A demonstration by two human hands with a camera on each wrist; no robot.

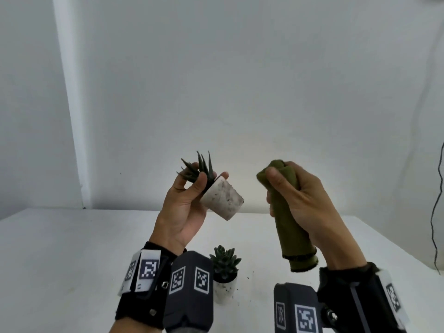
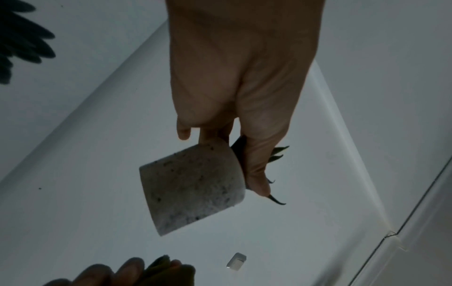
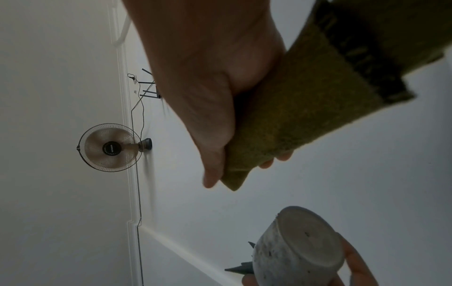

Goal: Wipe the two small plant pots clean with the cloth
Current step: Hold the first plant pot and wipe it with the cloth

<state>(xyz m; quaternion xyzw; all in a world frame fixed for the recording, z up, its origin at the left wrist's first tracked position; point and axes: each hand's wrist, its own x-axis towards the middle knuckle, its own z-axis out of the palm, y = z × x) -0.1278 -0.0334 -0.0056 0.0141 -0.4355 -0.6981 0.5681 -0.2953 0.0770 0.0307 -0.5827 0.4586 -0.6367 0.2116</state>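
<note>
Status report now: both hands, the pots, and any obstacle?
Left hand grips spiky-plant pot, tilted, speckled with dirt. Right hand grips rolled green cloth, apart from pot. Second pot stands on table. Nothing between.

My black wrist camera housing [image 1: 189,289] hides the left side of the small speckled white pot [image 1: 225,288] near the white desk's [image 1: 60,248] near edge. My right hand [image 1: 298,195] covers the folded olive-green cloth's [image 1: 292,227] middle.

Rough speckled pots, fuzzy cloth

The tilted grey speckled stone-like pot [image 1: 222,199] looks matt and gritty; the rolled olive-green cloth [image 1: 289,224] is napped; the white worktop [image 1: 60,248] is smooth and matt.
</note>
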